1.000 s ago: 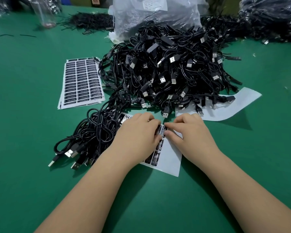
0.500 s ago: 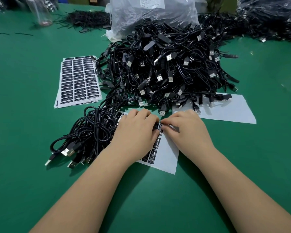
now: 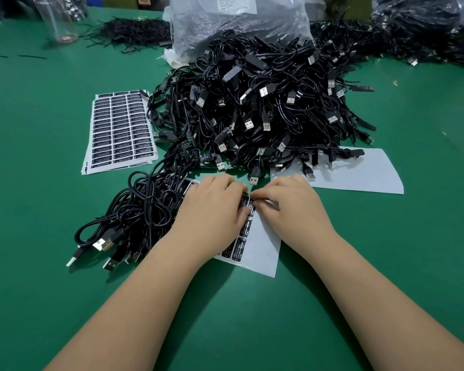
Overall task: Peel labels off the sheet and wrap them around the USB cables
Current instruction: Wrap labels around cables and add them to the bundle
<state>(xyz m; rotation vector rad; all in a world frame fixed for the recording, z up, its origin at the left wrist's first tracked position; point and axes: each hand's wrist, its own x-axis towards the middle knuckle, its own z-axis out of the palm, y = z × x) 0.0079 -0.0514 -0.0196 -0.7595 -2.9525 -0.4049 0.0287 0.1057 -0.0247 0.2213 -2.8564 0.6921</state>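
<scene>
Centre frame: I see left hand (image 3: 214, 210) pressing label sheet (image 3: 263, 245) flat, anchoring it; right hand (image 3: 292, 207) fingertips pinching label (image 3: 248, 203) edge, peeling.

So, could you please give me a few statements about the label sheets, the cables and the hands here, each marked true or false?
1. Both hands meet over the label sheet nearest the person. True.
2. The full label sheets lie right of the big cable pile. False: they lie to its left.
3. The right hand pinches at a black label on the sheet. True.
4. The left hand holds a cable lifted clear of the table. False: it rests on the sheet.
5. A small bundle of cables lies left of the left hand. True.
</scene>
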